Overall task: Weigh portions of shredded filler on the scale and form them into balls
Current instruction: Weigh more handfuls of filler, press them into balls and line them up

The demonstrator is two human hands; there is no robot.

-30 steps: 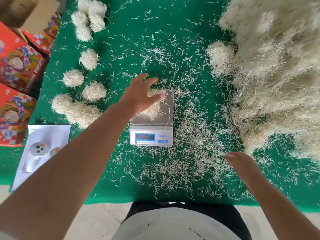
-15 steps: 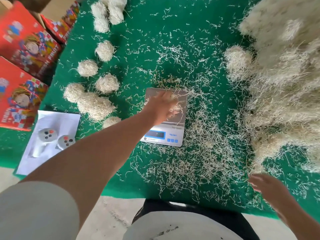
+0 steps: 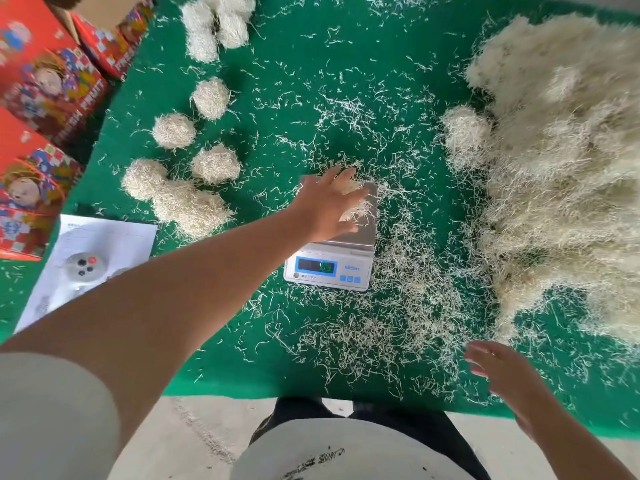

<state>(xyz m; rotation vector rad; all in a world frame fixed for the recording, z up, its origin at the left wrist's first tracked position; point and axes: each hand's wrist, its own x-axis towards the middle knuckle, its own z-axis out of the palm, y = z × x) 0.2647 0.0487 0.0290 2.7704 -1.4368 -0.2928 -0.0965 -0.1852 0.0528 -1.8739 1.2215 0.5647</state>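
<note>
A small white digital scale [image 3: 332,268] with a steel pan stands mid-table on the green cloth [image 3: 304,64]; its display is lit. My left hand [image 3: 329,202] lies over the pan with fingers spread flat on a small clump of pale shredded filler [image 3: 358,207]. A large heap of the same filler [image 3: 561,174] fills the right side. Several formed balls [image 3: 175,130] lie at the left, more at the far left top. My right hand [image 3: 502,372] hovers with fingers extended above the near table edge, holding nothing.
Red printed boxes [image 3: 45,81] line the left edge. A white sheet of paper [image 3: 107,237] with a grey controller [image 3: 83,266] lies near the front left. Loose filler shreds [image 3: 398,306] are scattered around the scale. Concrete floor shows below the table edge.
My left hand has gone from curled over the filler on the pan to spread flat on it. The view shifted slightly; my right hand stays low at the front right.
</note>
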